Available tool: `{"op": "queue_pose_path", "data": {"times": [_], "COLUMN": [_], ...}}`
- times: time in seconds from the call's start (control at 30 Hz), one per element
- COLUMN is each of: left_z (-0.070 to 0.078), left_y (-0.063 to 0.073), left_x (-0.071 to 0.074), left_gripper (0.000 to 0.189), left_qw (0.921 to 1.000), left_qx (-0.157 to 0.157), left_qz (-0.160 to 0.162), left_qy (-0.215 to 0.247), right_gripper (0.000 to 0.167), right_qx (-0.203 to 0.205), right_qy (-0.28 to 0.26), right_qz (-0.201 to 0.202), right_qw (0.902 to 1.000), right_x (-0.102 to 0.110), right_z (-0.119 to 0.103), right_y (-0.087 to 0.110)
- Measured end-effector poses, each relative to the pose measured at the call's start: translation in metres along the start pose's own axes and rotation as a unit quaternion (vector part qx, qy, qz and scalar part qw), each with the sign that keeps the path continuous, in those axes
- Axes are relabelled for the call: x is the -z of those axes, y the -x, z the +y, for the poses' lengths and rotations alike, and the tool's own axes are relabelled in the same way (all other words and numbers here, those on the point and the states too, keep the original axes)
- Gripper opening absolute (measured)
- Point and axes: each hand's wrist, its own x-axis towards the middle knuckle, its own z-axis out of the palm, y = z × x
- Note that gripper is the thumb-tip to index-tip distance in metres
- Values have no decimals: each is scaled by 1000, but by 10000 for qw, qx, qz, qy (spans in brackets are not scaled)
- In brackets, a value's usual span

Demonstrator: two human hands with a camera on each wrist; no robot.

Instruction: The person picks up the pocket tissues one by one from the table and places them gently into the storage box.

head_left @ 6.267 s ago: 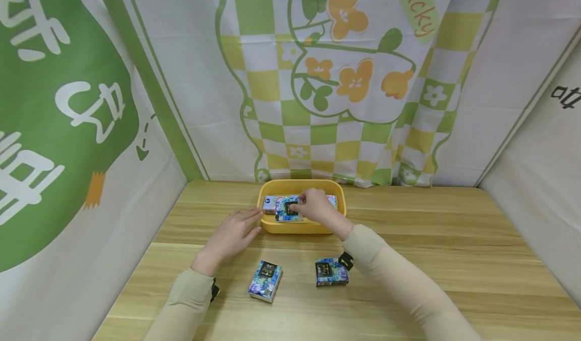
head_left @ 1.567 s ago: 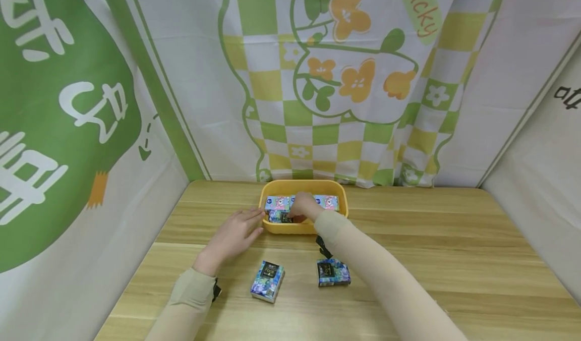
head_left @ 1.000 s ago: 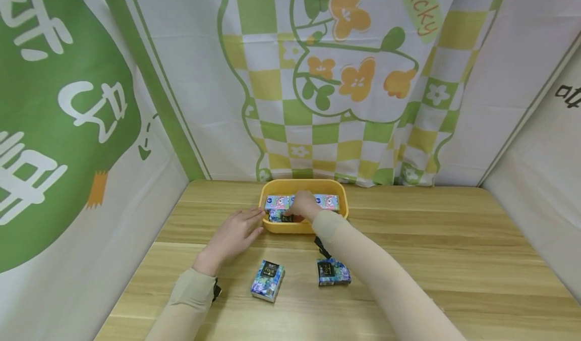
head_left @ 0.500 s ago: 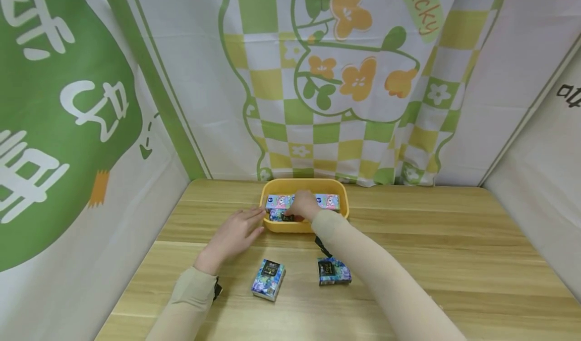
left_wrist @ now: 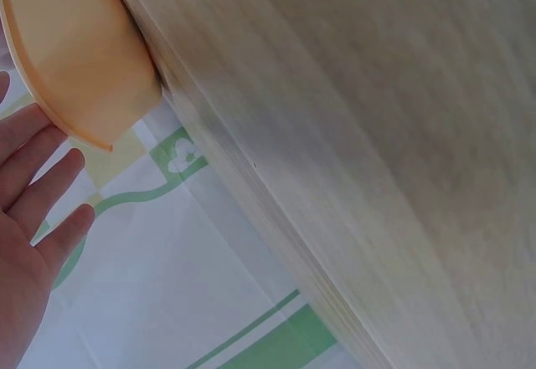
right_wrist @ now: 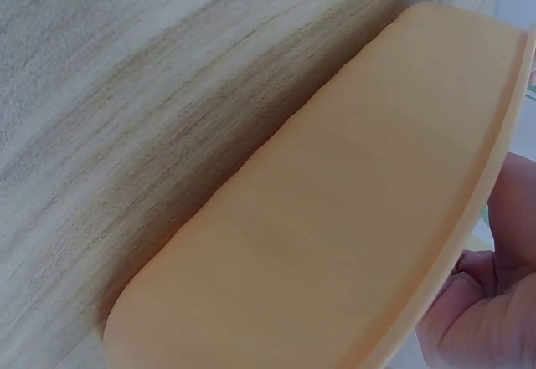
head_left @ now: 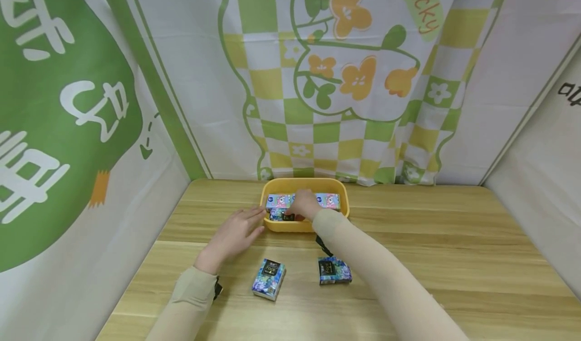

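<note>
In the head view, your left grip [head_left: 233, 235] is touching the yellow tray [head_left: 290, 227], presumably steadying it, while your right grip [head_left: 305, 204] is seemingly pinching the floral packet [head_left: 276, 214] inside. From the left wrist, straight fingers [left_wrist: 47, 192] are meeting the rim, unclosed. From the right, the wall is hiding your fingertips.

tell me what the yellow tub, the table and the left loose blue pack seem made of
Yellow tub: probably plastic, smooth and satiny, judging by its evenly coloured, rounded wall.
Table: wood or wood-look laminate, faint sheen; grain streaks fit either.
Blue pack: printed film or thin card, finish unclear; a colourful pattern covers its flat top.
</note>
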Motion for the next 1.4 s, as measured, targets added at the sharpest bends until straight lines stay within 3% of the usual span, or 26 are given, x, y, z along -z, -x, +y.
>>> {"op": "queue_pose_path", "data": {"times": [0.3, 0.57, 0.9, 1.17, 1.4], "left_z": [0, -1, 0, 1, -1], "left_y": [0, -1, -1, 0, 0], "left_x": [0, -1, -1, 0, -2], "left_gripper": [45, 45, 45, 45, 44], "left_qw": [10000, 10000, 9999, 10000, 10000], "left_qx": [-17, -12, 82, 60, 88], "left_qz": [-9, 35, -61, -23, -5], "left_qy": [-30, 49, 77, 48, 44], "right_gripper": [32, 33, 28, 53, 25], "right_qx": [135, 225, 445, 684, 802], "right_qy": [342, 806, 823, 697, 653], "right_qz": [102, -2, 224, 344, 565], "right_qw": [9993, 9965, 9954, 9946, 9930], "right_x": [1, 15, 25, 29, 32], "right_z": [1, -3, 2, 0, -6], "right_y": [3, 13, 23, 36, 55]}}
